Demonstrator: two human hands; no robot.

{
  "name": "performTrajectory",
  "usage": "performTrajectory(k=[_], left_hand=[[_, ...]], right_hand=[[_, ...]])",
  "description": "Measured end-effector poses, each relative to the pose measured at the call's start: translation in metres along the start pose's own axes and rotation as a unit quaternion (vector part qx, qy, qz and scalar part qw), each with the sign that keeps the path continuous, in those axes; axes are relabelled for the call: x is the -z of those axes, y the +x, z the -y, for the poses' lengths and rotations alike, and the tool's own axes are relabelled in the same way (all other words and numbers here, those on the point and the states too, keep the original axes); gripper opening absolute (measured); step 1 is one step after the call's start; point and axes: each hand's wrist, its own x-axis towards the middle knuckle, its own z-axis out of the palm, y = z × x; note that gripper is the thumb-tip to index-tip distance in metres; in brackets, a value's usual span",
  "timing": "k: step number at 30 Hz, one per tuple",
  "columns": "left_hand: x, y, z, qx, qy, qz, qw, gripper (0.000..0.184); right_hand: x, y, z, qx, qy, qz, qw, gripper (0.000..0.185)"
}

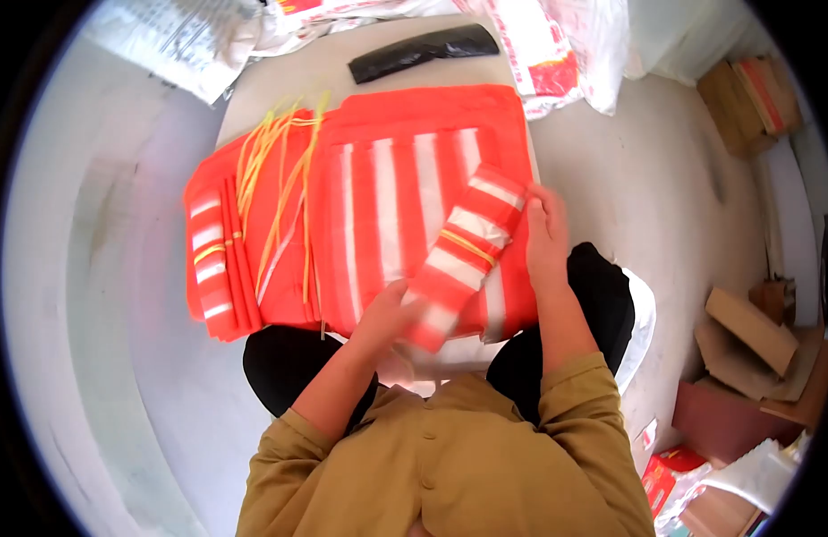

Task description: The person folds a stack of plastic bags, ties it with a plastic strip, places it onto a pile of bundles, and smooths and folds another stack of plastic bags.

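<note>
A folded bundle of red-and-white striped plastic bags (pixel 456 268) lies tilted above a flat stack, with a yellow band around its middle. My left hand (pixel 387 320) is closed on its lower end, slightly blurred. At the upper right end, my right hand (pixel 546 240) grips the bundle's edge; some of its fingers are hidden or smeared. Beneath is a flat stack of red striped plastic bags (pixel 360 224). Yellow bands (pixel 275 152) are draped over the red bags left of that stack. Farther left sit banded folded bundles (pixel 212 259) side by side.
A black plastic roll (pixel 423 54) lies at the far end of the pale work surface (pixel 315 64). White and red printed plastic sacks (pixel 557 54) crowd behind it. Cardboard boxes (pixel 745 345) stand on the floor at right, with another carton (pixel 745 107) farther back. My knees are under the near edge.
</note>
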Motion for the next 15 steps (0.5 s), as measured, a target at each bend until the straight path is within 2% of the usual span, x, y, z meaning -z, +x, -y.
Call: performTrajectory(k=[2, 4, 7, 8, 11, 13, 14, 15], left_hand=[[-0.001, -0.006, -0.002, -0.015, -0.014, 0.026, 0.999, 0.062], [-0.005, -0.011, -0.008, -0.020, -0.022, 0.044, 0.999, 0.068], [-0.018, -0.023, -0.015, -0.085, -0.036, 0.051, 0.994, 0.058], [-0.022, -0.031, -0.022, -0.092, 0.016, 0.048, 0.994, 0.072], [-0.033, -0.061, -0.020, -0.152, 0.136, 0.023, 0.979, 0.090], [-0.034, -0.082, -0.025, -0.121, 0.118, 0.074, 0.983, 0.099], [-0.031, -0.080, -0.014, -0.118, 0.107, 0.086, 0.984, 0.099], [-0.025, -0.088, -0.017, -0.073, 0.074, 0.121, 0.987, 0.096]], right_hand=[[0.008, -0.013, -0.003, -0.106, -0.020, 0.047, 0.993, 0.045], [0.016, -0.028, 0.002, -0.132, -0.025, 0.131, 0.982, 0.051], [0.020, -0.043, 0.024, -0.208, 0.056, 0.206, 0.954, 0.061], [0.020, -0.049, 0.034, -0.241, 0.099, 0.222, 0.940, 0.065], [0.008, -0.068, 0.058, -0.316, 0.207, 0.199, 0.904, 0.071], [-0.006, -0.083, 0.033, -0.239, 0.279, 0.193, 0.910, 0.075], [-0.011, -0.085, 0.038, -0.247, 0.287, 0.198, 0.904, 0.076], [-0.015, -0.089, 0.050, -0.256, 0.294, 0.200, 0.899, 0.078]])
